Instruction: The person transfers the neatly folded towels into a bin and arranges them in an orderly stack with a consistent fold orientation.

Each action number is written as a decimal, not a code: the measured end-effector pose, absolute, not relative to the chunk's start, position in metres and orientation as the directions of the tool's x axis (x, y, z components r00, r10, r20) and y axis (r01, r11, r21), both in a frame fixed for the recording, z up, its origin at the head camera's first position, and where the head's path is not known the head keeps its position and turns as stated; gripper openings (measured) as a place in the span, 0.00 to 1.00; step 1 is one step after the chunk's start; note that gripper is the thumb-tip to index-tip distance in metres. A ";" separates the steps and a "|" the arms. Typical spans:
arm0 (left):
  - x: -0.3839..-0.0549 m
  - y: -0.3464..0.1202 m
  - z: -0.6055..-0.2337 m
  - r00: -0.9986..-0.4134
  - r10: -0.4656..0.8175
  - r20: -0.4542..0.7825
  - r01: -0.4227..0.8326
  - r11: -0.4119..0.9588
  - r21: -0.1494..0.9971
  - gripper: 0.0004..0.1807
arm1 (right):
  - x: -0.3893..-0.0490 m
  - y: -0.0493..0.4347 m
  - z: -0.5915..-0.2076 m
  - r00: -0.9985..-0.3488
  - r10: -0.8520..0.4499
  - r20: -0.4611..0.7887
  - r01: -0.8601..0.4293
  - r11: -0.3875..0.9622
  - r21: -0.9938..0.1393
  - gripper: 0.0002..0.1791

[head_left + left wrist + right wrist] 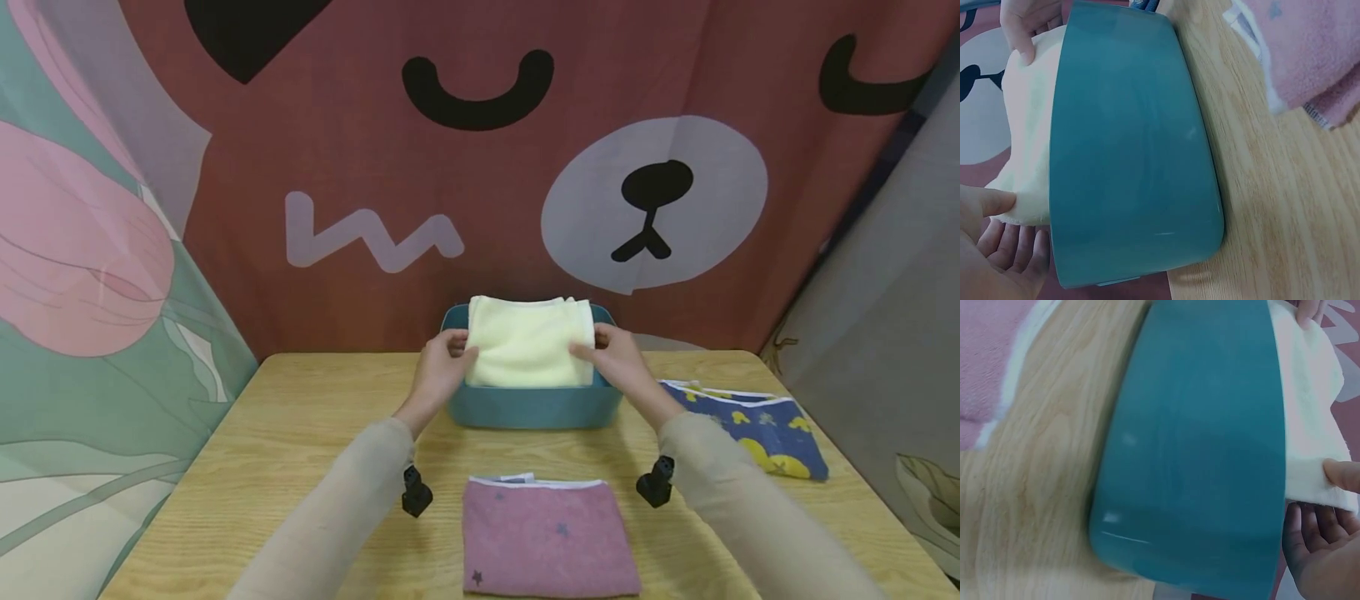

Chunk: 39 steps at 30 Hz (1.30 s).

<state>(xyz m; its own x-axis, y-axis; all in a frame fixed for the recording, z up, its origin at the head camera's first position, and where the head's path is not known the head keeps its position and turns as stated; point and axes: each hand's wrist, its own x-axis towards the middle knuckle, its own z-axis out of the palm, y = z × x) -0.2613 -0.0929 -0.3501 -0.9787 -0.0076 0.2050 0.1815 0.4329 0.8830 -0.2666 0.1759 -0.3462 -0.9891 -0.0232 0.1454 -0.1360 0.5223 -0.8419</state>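
A folded pale yellow towel stands partly inside a teal bin, its upper part above the rim. My left hand pinches the towel's left edge, thumb in front and fingers behind. At the opposite edge, my right hand grips it the same way. The left wrist view shows the left thumb pressed on the towel beside the bin wall. In the right wrist view the right hand has its thumb on the cloth and its fingers beneath. The towel's lower part is hidden by the bin's front.
A folded pink towel with small stars lies on the wooden table near the front. To the right lies a folded blue towel with yellow patterns, partly behind the right forearm. A curtain with a bear print hangs behind the table.
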 end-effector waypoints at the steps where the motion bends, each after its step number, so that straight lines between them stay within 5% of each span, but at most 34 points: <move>1: -0.261 -0.093 -0.350 -0.978 -0.008 0.206 0.182 0.440 0.879 0.17 | -0.266 0.176 -0.348 -0.988 -0.027 0.152 -0.144 0.524 -0.839 0.24; 39: -0.254 -0.091 -0.367 -0.964 0.034 0.265 0.232 0.596 0.769 0.17 | -0.257 0.172 -0.365 -0.969 -0.011 0.248 -0.206 0.597 -0.776 0.17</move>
<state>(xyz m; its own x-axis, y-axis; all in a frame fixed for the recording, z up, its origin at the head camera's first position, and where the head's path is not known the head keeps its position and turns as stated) -0.2545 -0.0908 -0.3669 -0.9638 0.0345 0.2645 0.2324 0.5955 0.7690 -0.2575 0.1718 -0.3654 -0.9687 -0.0115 0.2480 -0.2057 0.5965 -0.7758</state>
